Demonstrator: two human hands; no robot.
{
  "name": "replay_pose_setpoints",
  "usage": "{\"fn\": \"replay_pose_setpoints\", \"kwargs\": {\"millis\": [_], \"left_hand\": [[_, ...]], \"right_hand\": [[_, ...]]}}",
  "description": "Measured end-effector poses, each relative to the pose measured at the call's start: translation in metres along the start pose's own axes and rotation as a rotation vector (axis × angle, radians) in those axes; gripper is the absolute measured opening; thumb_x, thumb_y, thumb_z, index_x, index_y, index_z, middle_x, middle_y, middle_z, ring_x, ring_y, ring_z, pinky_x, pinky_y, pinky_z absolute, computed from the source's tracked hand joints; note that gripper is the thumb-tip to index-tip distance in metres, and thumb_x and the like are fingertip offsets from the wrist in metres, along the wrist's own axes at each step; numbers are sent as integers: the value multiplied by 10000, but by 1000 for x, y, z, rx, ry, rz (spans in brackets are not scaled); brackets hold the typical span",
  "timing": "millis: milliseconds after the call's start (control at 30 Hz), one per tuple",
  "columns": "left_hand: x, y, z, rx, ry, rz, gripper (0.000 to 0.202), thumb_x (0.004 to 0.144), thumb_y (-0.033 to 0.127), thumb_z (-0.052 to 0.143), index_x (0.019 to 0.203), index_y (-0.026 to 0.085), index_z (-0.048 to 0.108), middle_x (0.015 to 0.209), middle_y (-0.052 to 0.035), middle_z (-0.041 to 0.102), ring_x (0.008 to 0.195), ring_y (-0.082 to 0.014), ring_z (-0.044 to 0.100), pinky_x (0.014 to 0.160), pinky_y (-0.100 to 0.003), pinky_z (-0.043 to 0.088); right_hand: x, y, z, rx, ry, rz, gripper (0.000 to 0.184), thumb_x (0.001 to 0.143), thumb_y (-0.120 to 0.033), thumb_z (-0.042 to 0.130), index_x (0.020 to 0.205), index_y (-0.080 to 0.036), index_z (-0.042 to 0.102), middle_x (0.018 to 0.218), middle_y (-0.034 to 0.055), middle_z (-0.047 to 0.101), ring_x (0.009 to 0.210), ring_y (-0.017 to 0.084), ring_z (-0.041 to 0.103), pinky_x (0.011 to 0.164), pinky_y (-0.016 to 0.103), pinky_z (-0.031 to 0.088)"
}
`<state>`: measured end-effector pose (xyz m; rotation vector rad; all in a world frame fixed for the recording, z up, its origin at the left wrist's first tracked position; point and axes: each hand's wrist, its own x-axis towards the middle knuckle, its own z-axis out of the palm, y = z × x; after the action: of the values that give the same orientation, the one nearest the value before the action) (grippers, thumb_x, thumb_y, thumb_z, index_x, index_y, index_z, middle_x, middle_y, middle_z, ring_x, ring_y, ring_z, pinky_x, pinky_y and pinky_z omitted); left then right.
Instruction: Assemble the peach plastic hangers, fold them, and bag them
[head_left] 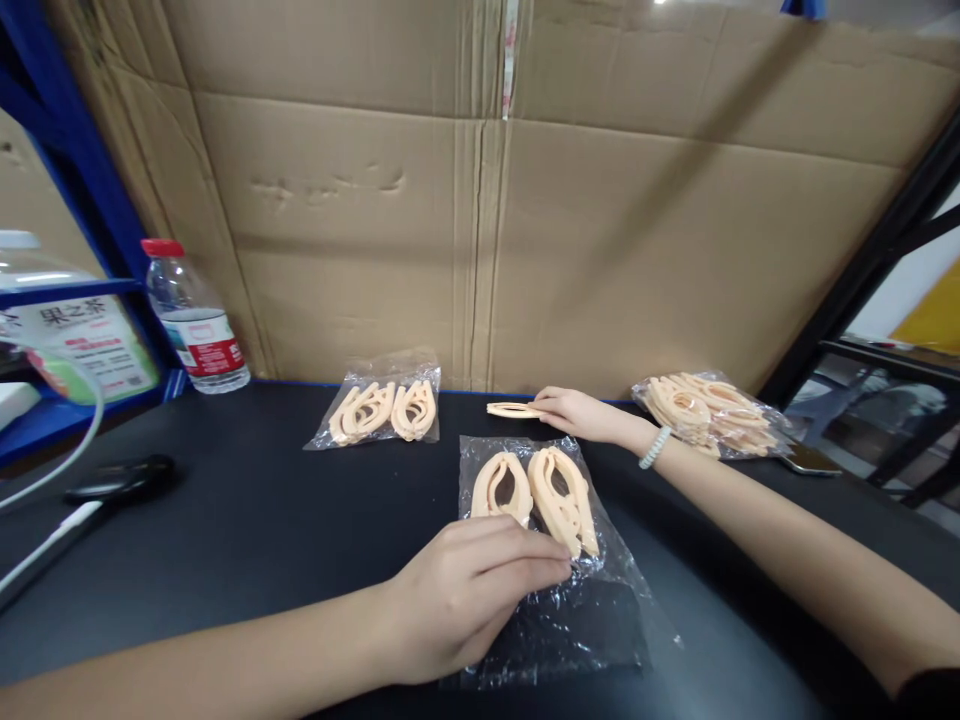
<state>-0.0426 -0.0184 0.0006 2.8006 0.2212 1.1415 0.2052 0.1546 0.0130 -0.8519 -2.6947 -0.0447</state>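
In the middle of the dark tabletop lies a clear plastic bag point(562, 625) with two stacks of beige folded plastic hangers point(559, 490) side by side in it. My left hand point(480, 590) is closed at the near end of these stacks, its fingertips gripping the bag; the thumb is hidden. Further back, my right hand point(574, 412) pinches the end of a single beige folded hanger point(511, 410), which is held flat, close to the tabletop. A hair tie or bracelet circles my right wrist.
Filled bags of hangers lie at the back left point(386, 408) and back right point(709, 412), the latter near a phone-like flat object point(814, 458). A water bottle point(199, 325), a black device point(120, 478) and a white cable point(52, 550) are at left. Cardboard point(360, 250) walls the back.
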Motion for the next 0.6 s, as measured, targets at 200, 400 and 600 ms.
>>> {"fn": "replay_pose_setpoints", "kwargs": {"millis": [200,400,600], "left_hand": [[0,-2,3,10,6,10,411,869,-15,466,1249,110,559,1149,-152,699,1004,-213,678,840,-346,581],[0,-3,3,-14,21,-5,431,848,-41,490,1247,103,566,1155,-151,691,1005,-214,670,863,-355,578],[-3,-4,7,-26,64,-25,435,828,-67,505,1230,85,574,1166,-155,669,1046,-203,644,893,-324,566]], "right_hand": [[-46,-14,-30,12,273,161,269,978,-201,414,1106,-123,638,1015,121,670,954,208,643,861,378,519],[-85,-72,-66,15,764,374,148,880,-299,631,960,-176,645,836,44,693,707,176,651,656,322,532],[-141,-162,-75,13,814,154,162,796,-204,726,922,-267,645,753,24,659,678,195,638,594,320,542]]}}
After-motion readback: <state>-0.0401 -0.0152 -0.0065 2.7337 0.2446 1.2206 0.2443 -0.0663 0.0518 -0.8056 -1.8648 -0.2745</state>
